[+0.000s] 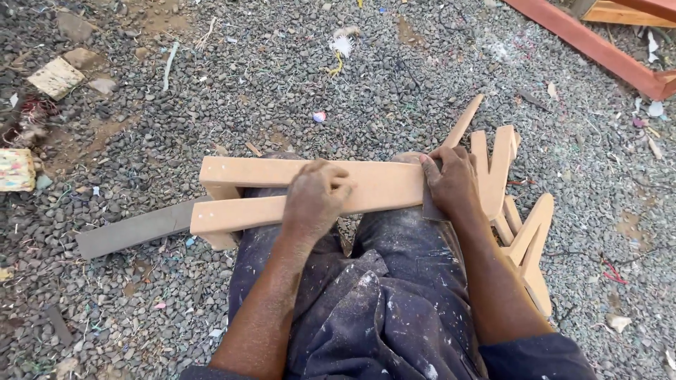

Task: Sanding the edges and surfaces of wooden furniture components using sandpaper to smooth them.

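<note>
Two bare hands steady a tan wooden frame piece across the person's knees, above a gravel floor.

The wooden frame piece (282,190), two pale rails joined at the left end, lies crosswise over the lap in dusty dark trousers (380,295). The left hand (315,197) presses down flat on the rails, fingers curled over the far edge. The right hand (451,184) is closed around the right end, pinching what looks like a dark sheet (431,211) against it. The wood looks stiff, fairly light and dusty, so probably a little slippery; the long rails seem the safest place to grip, away from the joint. More cut tan pieces (524,232) lie at the right, a grey board (134,231) to the left on the gravel (267,77).
</note>
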